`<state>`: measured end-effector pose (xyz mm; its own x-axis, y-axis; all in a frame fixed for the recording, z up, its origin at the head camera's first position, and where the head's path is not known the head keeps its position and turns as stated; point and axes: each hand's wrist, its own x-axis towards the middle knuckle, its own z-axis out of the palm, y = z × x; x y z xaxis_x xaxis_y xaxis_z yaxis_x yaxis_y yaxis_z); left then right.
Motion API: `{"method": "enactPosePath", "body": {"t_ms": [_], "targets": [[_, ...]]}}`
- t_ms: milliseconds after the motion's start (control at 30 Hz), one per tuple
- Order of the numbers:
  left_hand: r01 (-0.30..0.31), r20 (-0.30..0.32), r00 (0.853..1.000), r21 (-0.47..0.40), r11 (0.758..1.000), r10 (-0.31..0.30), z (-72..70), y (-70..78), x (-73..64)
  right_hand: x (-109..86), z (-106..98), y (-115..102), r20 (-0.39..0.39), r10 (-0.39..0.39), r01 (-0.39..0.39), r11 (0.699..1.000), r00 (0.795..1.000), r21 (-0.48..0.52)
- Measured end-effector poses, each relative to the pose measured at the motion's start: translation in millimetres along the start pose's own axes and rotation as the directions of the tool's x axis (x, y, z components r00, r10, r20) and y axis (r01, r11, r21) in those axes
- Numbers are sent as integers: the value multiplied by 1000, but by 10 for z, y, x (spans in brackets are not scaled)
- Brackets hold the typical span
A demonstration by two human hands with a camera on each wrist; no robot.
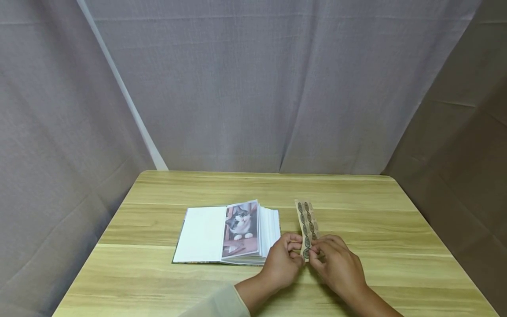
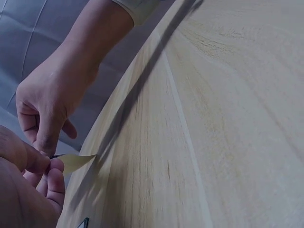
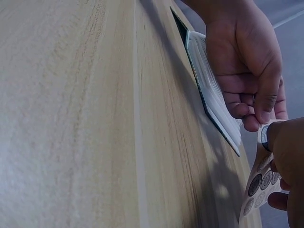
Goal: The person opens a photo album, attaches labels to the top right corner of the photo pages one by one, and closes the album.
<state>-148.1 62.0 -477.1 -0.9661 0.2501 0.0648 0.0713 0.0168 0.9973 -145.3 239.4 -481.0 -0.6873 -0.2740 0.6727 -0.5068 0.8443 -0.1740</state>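
Right hand (image 1: 338,266), pinched sticker sheet (image 1: 307,222) (partly covered)

the left sleeve (image 1: 222,303) is pale, plain and straight-hemmed.

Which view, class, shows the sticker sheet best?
The head view: it shows most of the sheet, with its stickers in columns. The right wrist view shows stickers closer, but the right hand covers part of the sheet. The left wrist view shows only a plain curved sliver.
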Motion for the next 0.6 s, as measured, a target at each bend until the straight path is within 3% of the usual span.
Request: {"method": "enactPosePath", "body": {"t_ms": [300, 600], "targets": [[-82, 35, 996, 168, 982, 77, 3, 10, 6, 1, 2, 0, -6, -11, 11, 1000, 1000, -4], [-138, 16, 990, 258, 956, 139, 20, -2, 10, -13, -1, 4, -17, -15, 15, 1000, 1000, -7]]}}
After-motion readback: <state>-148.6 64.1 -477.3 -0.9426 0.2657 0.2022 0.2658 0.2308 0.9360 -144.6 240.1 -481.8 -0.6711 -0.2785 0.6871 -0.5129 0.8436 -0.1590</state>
